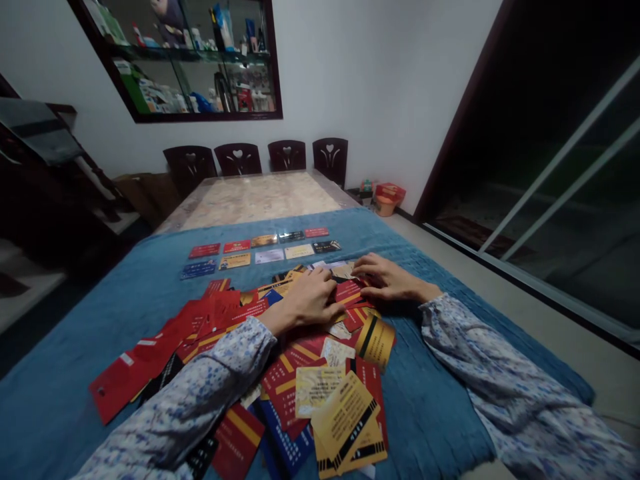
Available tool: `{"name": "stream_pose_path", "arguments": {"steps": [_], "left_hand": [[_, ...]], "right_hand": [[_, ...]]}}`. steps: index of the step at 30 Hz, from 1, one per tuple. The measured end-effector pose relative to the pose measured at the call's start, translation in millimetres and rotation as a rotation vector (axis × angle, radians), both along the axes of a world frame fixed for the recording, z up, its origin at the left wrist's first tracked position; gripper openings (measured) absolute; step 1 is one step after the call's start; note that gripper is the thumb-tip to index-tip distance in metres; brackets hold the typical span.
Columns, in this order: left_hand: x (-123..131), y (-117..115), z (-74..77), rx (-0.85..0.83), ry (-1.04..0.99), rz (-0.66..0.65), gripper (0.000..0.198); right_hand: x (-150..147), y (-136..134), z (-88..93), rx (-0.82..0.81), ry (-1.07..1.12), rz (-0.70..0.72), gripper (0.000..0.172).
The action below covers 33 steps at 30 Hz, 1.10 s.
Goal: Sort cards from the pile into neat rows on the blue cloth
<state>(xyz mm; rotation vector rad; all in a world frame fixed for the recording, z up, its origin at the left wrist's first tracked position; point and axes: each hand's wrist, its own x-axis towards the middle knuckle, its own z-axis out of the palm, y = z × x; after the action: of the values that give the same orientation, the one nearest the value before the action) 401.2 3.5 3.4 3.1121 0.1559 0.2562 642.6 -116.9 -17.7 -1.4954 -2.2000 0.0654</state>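
A loose pile of cards in red, gold, black and blue lies on a blue cloth (115,307). My left hand (311,297) rests palm down on the far part of the pile, its thumb apart from its fingers. Just to its right, my right hand (383,277) touches the pile's right edge with curved fingers and a spread thumb. Between the hands lies a red card (347,291). Nearer me are a gold card (375,341), a striped yellow card (346,421) and a red card (237,440). Beyond the pile, several cards form two rows, including a silver card (269,256).
The cloth covers the near part of a long table (260,197). Dark chairs (239,159) stand at its far end. Behind them is a wall with a glass-shelved cabinet (200,119). An orange bucket (385,205) sits on the floor to the right.
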Motion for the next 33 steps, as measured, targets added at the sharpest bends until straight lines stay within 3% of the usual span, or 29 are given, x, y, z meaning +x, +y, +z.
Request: {"name": "stream_pose_path", "arguments": {"steps": [5, 15, 24, 30, 33], "left_hand": [[1.4, -5.4, -3.8, 0.002, -0.028, 0.010, 0.032], [-1.1, -5.3, -11.1, 0.010, -0.111, -0.055, 0.029], [3.2, 2.3, -14.6, 0.050, -0.151, -0.076, 0.035], [4.2, 9.3, -15.7, 0.019, -0.155, -0.022, 0.022], [3.0, 11.2, -15.3, -0.047, -0.191, -0.018, 0.024]], "right_hand": [[-2.4, -2.4, 2.1, -0.109, -0.025, 0.025, 0.041], [-6.1, -1.6, 4.4, -0.143, -0.014, 0.030, 0.033], [-6.2, -4.0, 7.7, -0.045, 0.046, 0.046, 0.028], [-1.4, 3.6, -8.7, 0.079, 0.109, -0.047, 0.023], [-2.4, 7.1, -15.5, 0.119, 0.135, -0.119, 0.025]]}}
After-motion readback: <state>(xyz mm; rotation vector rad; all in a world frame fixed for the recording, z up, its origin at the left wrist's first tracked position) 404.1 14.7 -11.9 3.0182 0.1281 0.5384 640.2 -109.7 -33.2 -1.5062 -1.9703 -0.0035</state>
